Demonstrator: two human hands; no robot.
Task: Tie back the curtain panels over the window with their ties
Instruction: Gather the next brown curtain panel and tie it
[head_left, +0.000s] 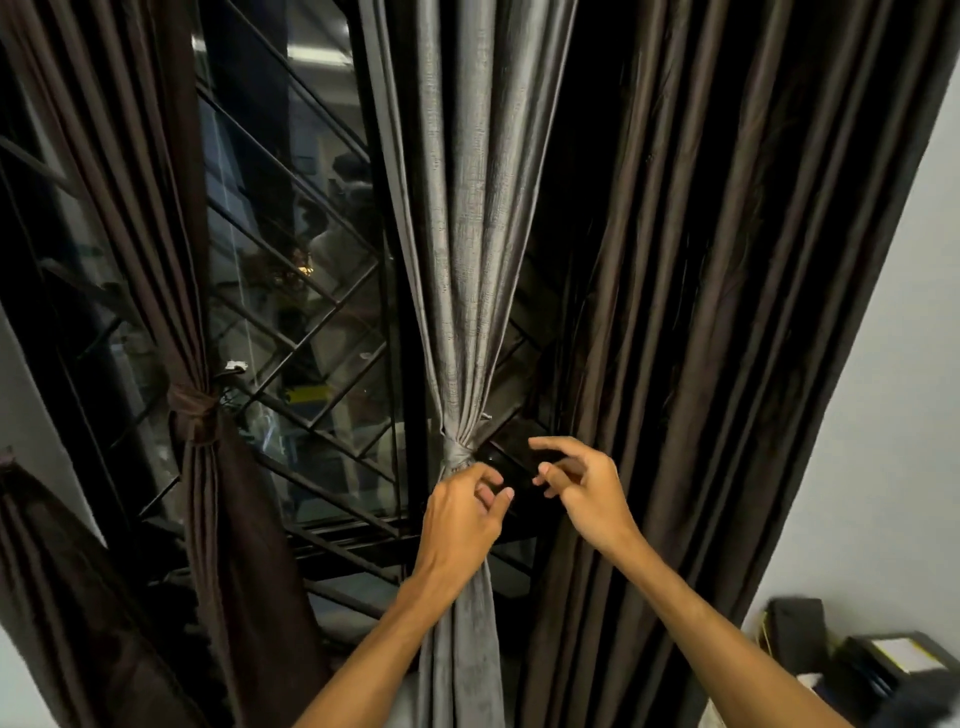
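From the head camera: the grey curtain (467, 234) hangs at centre, cinched by its tie (457, 453) toward 6 o'clock. The left hand (460, 517) curls at the knot; I cannot tell whether it is gripping. The right hand (579, 491), at 3 o'clock of it, is loosely curled and holds nothing.

Raised left hand (460, 514) and right hand (584, 493), fingers (551, 446) loosely curled.

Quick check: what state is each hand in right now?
Left hand: fingers curled at the grey tie; grip cannot be told.
Right hand: loosely curled, holding nothing.
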